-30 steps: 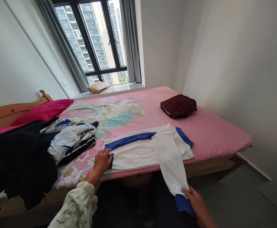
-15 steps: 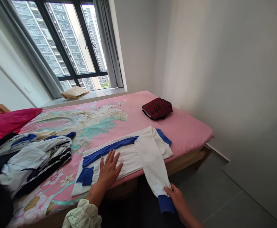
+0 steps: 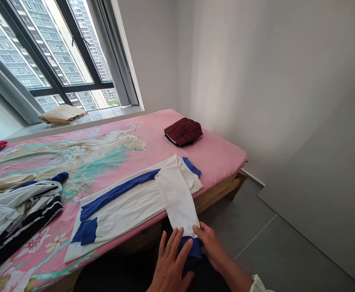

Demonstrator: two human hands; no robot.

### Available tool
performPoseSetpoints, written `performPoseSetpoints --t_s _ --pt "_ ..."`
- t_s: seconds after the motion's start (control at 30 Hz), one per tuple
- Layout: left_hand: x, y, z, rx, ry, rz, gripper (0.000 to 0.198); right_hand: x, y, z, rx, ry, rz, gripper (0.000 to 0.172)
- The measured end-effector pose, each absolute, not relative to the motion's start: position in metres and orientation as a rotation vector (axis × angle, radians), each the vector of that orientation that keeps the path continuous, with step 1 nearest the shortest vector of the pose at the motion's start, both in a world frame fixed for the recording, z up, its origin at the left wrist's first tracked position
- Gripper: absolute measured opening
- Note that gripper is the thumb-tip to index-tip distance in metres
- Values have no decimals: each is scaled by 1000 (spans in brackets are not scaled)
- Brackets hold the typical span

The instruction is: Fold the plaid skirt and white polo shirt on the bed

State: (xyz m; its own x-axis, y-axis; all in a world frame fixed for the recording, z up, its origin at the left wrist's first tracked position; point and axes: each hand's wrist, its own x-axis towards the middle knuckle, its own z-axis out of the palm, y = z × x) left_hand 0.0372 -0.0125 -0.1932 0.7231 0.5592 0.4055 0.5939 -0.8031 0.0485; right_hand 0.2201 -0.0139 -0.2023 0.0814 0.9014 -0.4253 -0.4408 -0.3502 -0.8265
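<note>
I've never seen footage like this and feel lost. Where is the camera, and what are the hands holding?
No machine here: the picture comes from a camera worn on a person's head, looking forward and down, so the two hands at the bottom are that person's own. In front is a bed with a pink flowered sheet. On it lies a white top with blue trim; its sleeve hangs over the bed's edge. The right hand grips the sleeve's blue cuff, and the left hand lies open-fingered against it. Also on the bed: a folded red plaid garment and, at the left, a loose pile of clothes. A beige bundle sits on the windowsill.
</note>
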Motion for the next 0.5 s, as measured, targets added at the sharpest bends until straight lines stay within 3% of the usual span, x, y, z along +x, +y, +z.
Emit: performPoseSetpoints --t_s 0.23,0.37,0.43,0.5 --pt "55 6 -218 -2713 -1293 -1014 27 226 -13 -208 -1279 -476 1592 43" --pt "56 13 -207 -2753 -1415 -1128 18 233 -22 -210 -1273 -536 1501 66" --pt "56 15 -201 -2768 -1433 -1098 17 235 -31 -208 -1214 -725 1434 83" --pt "57 17 -198 -2786 -1418 -1052 16 235 -41 -203 -1239 -967 1354 88"
